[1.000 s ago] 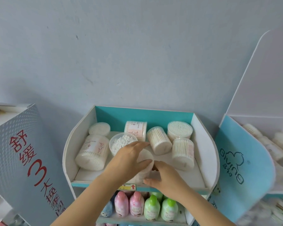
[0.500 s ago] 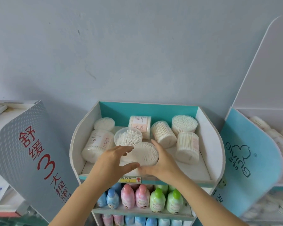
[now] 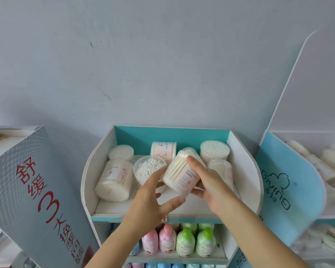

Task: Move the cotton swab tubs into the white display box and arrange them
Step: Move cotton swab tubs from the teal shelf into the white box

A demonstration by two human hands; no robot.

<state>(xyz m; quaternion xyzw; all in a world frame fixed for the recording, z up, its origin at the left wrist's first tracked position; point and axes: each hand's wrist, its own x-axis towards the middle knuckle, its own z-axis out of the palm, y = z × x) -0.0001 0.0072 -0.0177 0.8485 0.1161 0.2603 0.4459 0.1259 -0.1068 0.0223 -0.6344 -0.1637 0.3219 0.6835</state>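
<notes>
The white display box [image 3: 89,171] with a teal back holds several cotton swab tubs. One lies on its side at the left [image 3: 114,180], one stands behind it [image 3: 121,151], and an open-faced one [image 3: 149,169] sits in the middle. Another lies at the back [image 3: 163,151] and two are at the right [image 3: 214,149]. My right hand [image 3: 211,186] grips a tilted tub [image 3: 180,175] above the box's front middle, thumb on top. Just below and left of it is my left hand [image 3: 149,202], fingers spread, fingertips at the tub's left edge.
A grey sign with red characters [image 3: 37,190] leans at the left. A teal "GIVING" panel [image 3: 278,190] borders the box on the right, with more packs [image 3: 327,161] beyond it. Pink and green bottles [image 3: 186,242] fill the shelf below. A wall stands behind.
The tub that both hands held low at the box's front has been raised and turned on its side. My left hand has let go and opened; my right hand keeps it.
</notes>
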